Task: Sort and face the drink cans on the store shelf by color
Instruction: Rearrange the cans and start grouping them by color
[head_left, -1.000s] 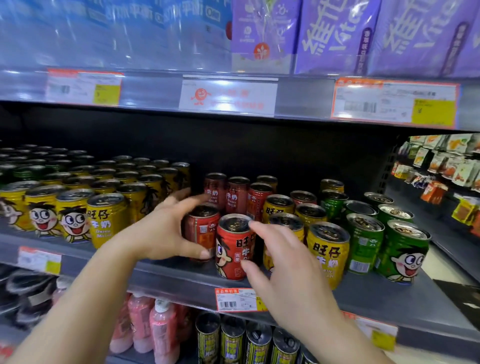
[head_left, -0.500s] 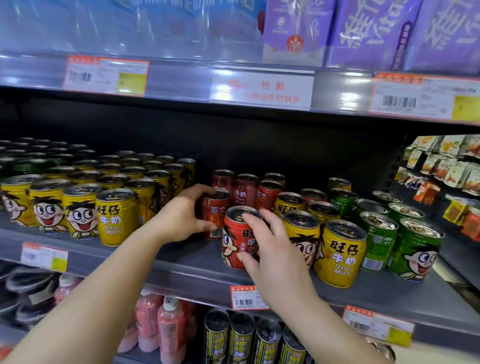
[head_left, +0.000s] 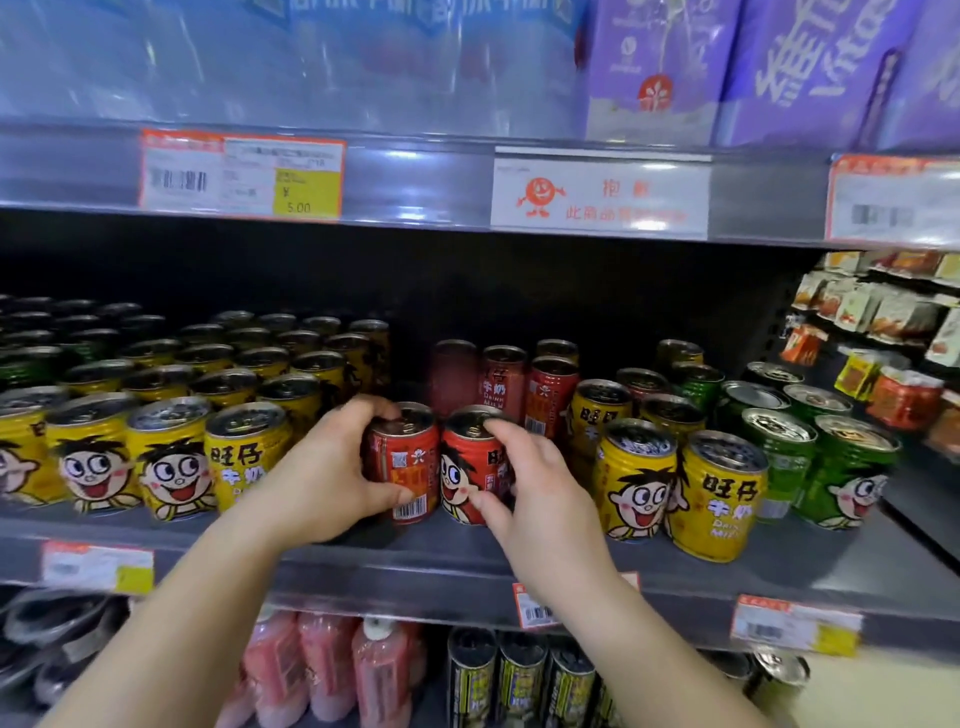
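Two red cans stand side by side at the front of the grey shelf (head_left: 467, 558). My left hand (head_left: 317, 473) grips the left red can (head_left: 408, 462), whose barcode side faces me. My right hand (head_left: 530, 488) wraps the right red can (head_left: 465, 467), whose cartoon face shows. More red cans (head_left: 524, 389) stand behind them. A large block of yellow cans (head_left: 176, 457) fills the left. Two yellow cans (head_left: 675, 488) stand right of my right hand, mixed with green cans (head_left: 831, 467) at the far right.
A shelf above carries price tags (head_left: 241, 174) and purple cartons (head_left: 727, 67). Below are pink bottles (head_left: 332, 670) and black-and-yellow cans (head_left: 519, 680). Snack packets (head_left: 883, 332) hang on a rack at the far right. Bare shelf lies in front of the red cans.
Both red cans have come closer together and now stand next to each other at the front. The left can has turned so its barcode faces out. My view has moved closer.
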